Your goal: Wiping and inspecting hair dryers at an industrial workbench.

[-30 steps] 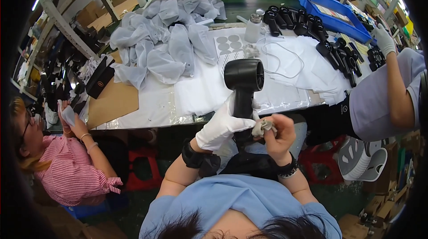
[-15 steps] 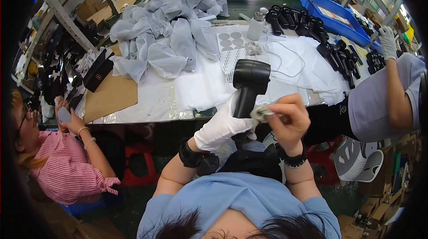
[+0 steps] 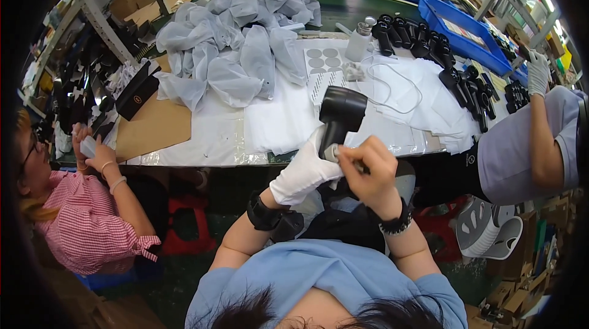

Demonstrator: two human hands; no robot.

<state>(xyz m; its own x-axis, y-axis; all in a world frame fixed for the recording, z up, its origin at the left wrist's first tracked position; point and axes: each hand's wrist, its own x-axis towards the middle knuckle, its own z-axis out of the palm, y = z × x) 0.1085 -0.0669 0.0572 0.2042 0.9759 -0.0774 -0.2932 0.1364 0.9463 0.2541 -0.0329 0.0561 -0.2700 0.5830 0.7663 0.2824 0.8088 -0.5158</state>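
A black hair dryer (image 3: 342,110) stands tilted in front of me, its head up and its handle down. My left hand (image 3: 304,174), in a white glove, is wrapped round the handle. Bare, my right hand (image 3: 373,172) pinches a small greyish cloth (image 3: 332,153) and presses it against the handle just above the left thumb. The lower end of the handle is hidden by my hands. Behind the dryer lie a sheet of round grey stickers (image 3: 323,59) and a stack of white sheets (image 3: 279,123) on the table.
Grey bagged items (image 3: 236,74) pile up at the back left. A clear bottle (image 3: 358,45), a pale cord (image 3: 410,108) and several black dryers (image 3: 423,40) lie farther back, before a blue tray (image 3: 454,19). Co-workers sit at left (image 3: 92,224) and right (image 3: 527,139).
My right hand has moved left and brought the cloth onto the handle. The dryer has tilted slightly and shifted a little left and down. The left co-worker's hands have shifted.
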